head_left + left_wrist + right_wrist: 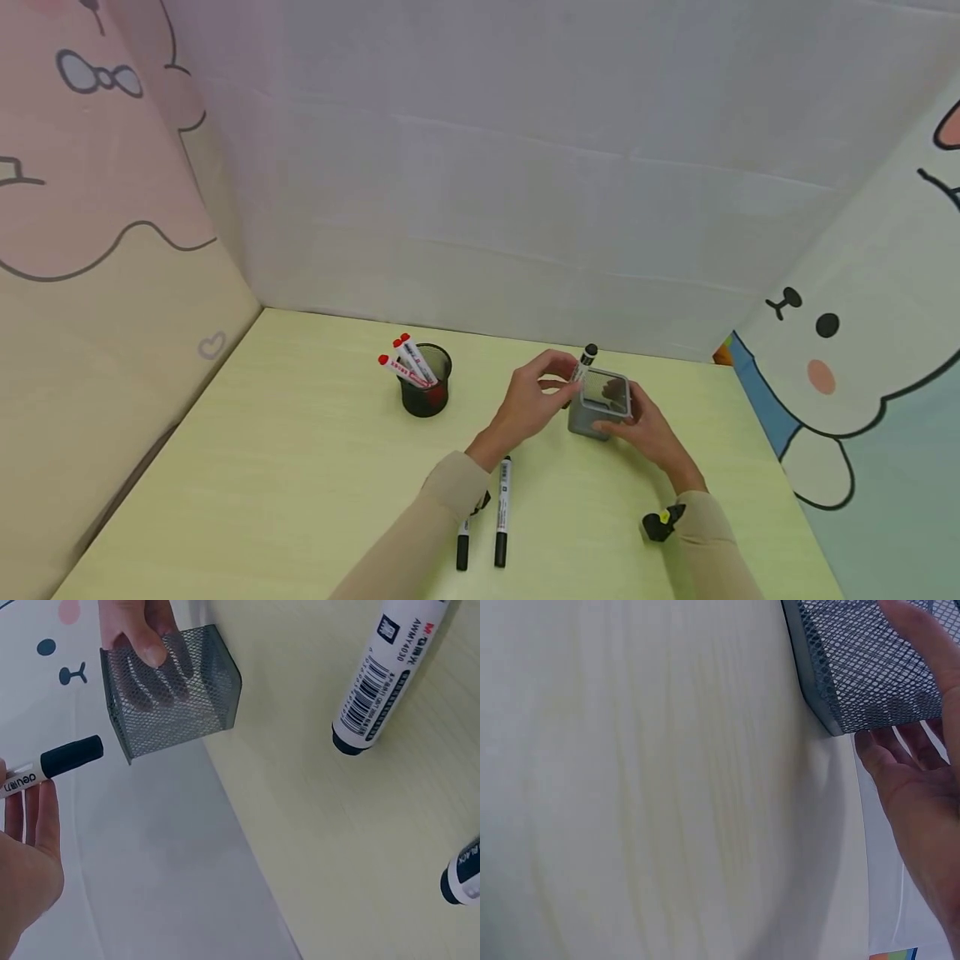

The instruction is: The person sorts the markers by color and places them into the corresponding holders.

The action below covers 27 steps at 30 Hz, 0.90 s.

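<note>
A whiteboard marker [583, 364] with a black cap is pinched in my left hand [530, 398], tilted, its cap end up at the left rim of a grey square mesh pen holder [592, 423]. In the left wrist view the marker [52, 763] shows white with a black cap, apart from the holder. My right hand [643, 427] grips the mesh holder from its right side, thumb at the front. The right wrist view shows the thumb [919, 634] against the mesh wall [870, 671] and the other fingers around the far side.
Two black-capped markers lie near the front, one marker [503, 508] in full view, the other marker [462, 546] partly behind the left sleeve. A round black mesh pen cup [425, 402] at the back left holds several red-capped markers [415, 358]. Cloth walls [480, 208] border the table.
</note>
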Each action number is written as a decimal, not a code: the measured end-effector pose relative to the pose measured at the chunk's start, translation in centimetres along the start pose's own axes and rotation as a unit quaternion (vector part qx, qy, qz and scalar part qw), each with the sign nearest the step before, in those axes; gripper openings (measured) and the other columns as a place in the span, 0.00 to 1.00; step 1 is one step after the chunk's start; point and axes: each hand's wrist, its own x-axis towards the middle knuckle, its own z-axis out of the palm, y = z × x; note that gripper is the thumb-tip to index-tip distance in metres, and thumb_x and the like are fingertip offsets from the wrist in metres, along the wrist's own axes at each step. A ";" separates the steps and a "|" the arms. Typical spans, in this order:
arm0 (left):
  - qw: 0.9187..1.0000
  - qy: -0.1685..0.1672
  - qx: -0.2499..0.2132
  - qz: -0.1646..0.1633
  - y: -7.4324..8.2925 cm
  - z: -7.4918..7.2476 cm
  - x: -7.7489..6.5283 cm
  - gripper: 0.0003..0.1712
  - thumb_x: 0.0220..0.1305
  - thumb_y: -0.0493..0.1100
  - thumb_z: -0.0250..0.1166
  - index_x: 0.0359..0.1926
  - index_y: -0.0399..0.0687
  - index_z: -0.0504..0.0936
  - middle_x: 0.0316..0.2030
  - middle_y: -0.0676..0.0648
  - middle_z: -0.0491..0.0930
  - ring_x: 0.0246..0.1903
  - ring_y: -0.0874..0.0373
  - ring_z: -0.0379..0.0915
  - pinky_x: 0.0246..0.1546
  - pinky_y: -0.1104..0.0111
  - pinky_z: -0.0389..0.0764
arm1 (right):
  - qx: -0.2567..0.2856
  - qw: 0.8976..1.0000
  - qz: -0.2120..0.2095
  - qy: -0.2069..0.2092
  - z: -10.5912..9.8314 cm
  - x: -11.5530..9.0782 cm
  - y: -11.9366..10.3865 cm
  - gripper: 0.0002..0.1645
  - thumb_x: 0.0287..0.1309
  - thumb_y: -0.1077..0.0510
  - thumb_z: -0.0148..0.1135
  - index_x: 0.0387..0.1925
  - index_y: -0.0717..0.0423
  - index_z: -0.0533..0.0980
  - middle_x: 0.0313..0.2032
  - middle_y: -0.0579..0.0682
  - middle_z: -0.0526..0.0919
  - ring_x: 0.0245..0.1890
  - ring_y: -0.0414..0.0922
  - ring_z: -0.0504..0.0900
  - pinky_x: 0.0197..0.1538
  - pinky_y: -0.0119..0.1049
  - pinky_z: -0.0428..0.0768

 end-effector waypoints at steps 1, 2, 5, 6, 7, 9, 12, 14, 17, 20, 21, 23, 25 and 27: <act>1.000 0.003 -0.005 -0.003 0.0 0.2 0.1 0.17 0.68 0.37 0.70 0.56 0.46 0.80 0.47 0.50 0.82 0.50 0.61 0.80 0.52 0.70 0.83 | -0.002 1.000 0.002 0.000 0.0 0.0 0.0 0.49 0.60 0.62 0.74 0.75 0.61 0.57 0.68 0.64 0.69 0.68 0.62 0.68 0.57 0.19 0.73; 1.000 0.004 -0.010 -0.005 0.0 0.4 0.2 0.17 0.68 0.37 0.70 0.56 0.46 0.80 0.47 0.49 0.82 0.50 0.61 0.80 0.52 0.70 0.83 | -0.005 1.000 0.004 0.001 -0.1 0.0 -0.1 0.49 0.60 0.61 0.74 0.75 0.60 0.57 0.68 0.64 0.69 0.68 0.61 0.68 0.57 0.19 0.73; 0.999 0.012 -0.033 -0.007 0.1 1.0 0.6 0.17 0.68 0.35 0.70 0.56 0.44 0.80 0.47 0.47 0.82 0.51 0.59 0.80 0.53 0.69 0.83 | -0.015 1.000 0.009 0.001 -0.2 -0.1 -0.1 0.48 0.61 0.60 0.74 0.75 0.59 0.58 0.68 0.65 0.69 0.68 0.62 0.68 0.56 0.19 0.72; 0.999 0.015 -0.038 -0.007 0.2 1.2 0.7 0.17 0.68 0.35 0.69 0.56 0.43 0.80 0.47 0.46 0.82 0.51 0.59 0.80 0.53 0.69 0.83 | -0.017 1.000 0.010 0.001 -0.2 -0.1 0.0 0.47 0.61 0.60 0.74 0.75 0.59 0.58 0.68 0.65 0.69 0.69 0.62 0.68 0.56 0.19 0.72; 0.999 0.018 -0.043 -0.007 0.2 1.3 0.8 0.17 0.68 0.34 0.69 0.56 0.43 0.80 0.47 0.45 0.82 0.51 0.58 0.80 0.52 0.69 0.83 | -0.019 1.000 0.011 0.001 -0.3 -0.1 0.0 0.47 0.61 0.60 0.74 0.75 0.59 0.58 0.68 0.65 0.69 0.69 0.62 0.67 0.56 0.19 0.72; 0.998 0.029 -0.048 -0.009 0.3 1.7 1.1 0.16 0.67 0.34 0.69 0.55 0.42 0.79 0.46 0.44 0.82 0.50 0.58 0.80 0.52 0.69 0.84 | -0.019 1.000 0.010 -0.001 -0.4 -0.2 0.0 0.47 0.61 0.60 0.74 0.75 0.60 0.58 0.68 0.65 0.69 0.69 0.62 0.67 0.57 0.19 0.71; 0.997 0.048 -0.061 -0.019 0.4 2.3 1.5 0.16 0.67 0.33 0.70 0.53 0.41 0.79 0.46 0.44 0.82 0.48 0.58 0.81 0.50 0.69 0.84 | -0.014 1.000 0.012 -0.002 -0.4 -0.2 0.1 0.48 0.61 0.60 0.74 0.75 0.59 0.57 0.67 0.65 0.70 0.68 0.62 0.68 0.57 0.20 0.72; 0.995 0.061 -0.072 -0.027 0.4 2.7 1.7 0.16 0.66 0.32 0.70 0.52 0.40 0.79 0.47 0.44 0.81 0.47 0.58 0.81 0.49 0.69 0.85 | -0.012 1.000 0.015 0.000 -0.5 -0.2 0.1 0.49 0.61 0.60 0.74 0.75 0.59 0.57 0.67 0.64 0.70 0.67 0.61 0.69 0.56 0.20 0.72; 0.993 0.073 -0.082 -0.040 0.4 3.3 1.9 0.15 0.65 0.31 0.70 0.51 0.40 0.79 0.47 0.44 0.80 0.46 0.58 0.81 0.49 0.69 0.85 | -0.013 1.000 0.015 0.003 -0.5 -0.2 0.0 0.49 0.60 0.60 0.75 0.76 0.59 0.57 0.66 0.64 0.71 0.67 0.60 0.69 0.56 0.20 0.72; 0.993 0.080 -0.074 -0.048 0.2 3.8 1.8 0.15 0.66 0.32 0.70 0.51 0.40 0.79 0.45 0.44 0.81 0.47 0.57 0.81 0.49 0.70 0.85 | -0.013 1.000 0.012 0.003 -0.5 -0.3 0.0 0.50 0.60 0.60 0.75 0.76 0.58 0.57 0.67 0.64 0.70 0.67 0.60 0.68 0.57 0.20 0.72; 0.993 0.081 -0.071 -0.051 0.1 3.9 1.8 0.15 0.66 0.33 0.70 0.51 0.41 0.79 0.45 0.44 0.81 0.47 0.57 0.81 0.49 0.70 0.85 | -0.013 1.000 0.011 0.002 -0.5 -0.3 0.1 0.50 0.61 0.60 0.74 0.76 0.58 0.56 0.67 0.64 0.70 0.68 0.60 0.68 0.57 0.20 0.72; 0.993 0.084 -0.064 -0.055 0.0 4.2 1.7 0.15 0.66 0.33 0.70 0.51 0.41 0.79 0.45 0.44 0.82 0.47 0.57 0.81 0.49 0.70 0.85 | -0.011 1.000 0.010 0.001 -0.4 -0.3 0.1 0.50 0.61 0.60 0.74 0.76 0.58 0.56 0.67 0.64 0.70 0.67 0.61 0.69 0.56 0.22 0.74; 0.992 0.086 -0.060 -0.064 -0.1 4.4 1.5 0.15 0.66 0.33 0.71 0.51 0.41 0.79 0.44 0.44 0.82 0.46 0.58 0.81 0.49 0.71 0.84 | -0.009 1.000 0.009 0.000 -0.4 -0.4 0.1 0.49 0.61 0.60 0.74 0.76 0.58 0.56 0.66 0.64 0.71 0.67 0.61 0.69 0.56 0.22 0.75; 0.992 0.089 -0.057 -0.074 -0.2 4.5 1.4 0.14 0.66 0.33 0.71 0.51 0.41 0.79 0.44 0.45 0.82 0.46 0.58 0.81 0.48 0.71 0.84 | -0.008 1.000 0.006 0.000 -0.4 -0.4 0.1 0.49 0.61 0.60 0.74 0.76 0.58 0.57 0.66 0.64 0.71 0.67 0.61 0.70 0.56 0.22 0.75</act>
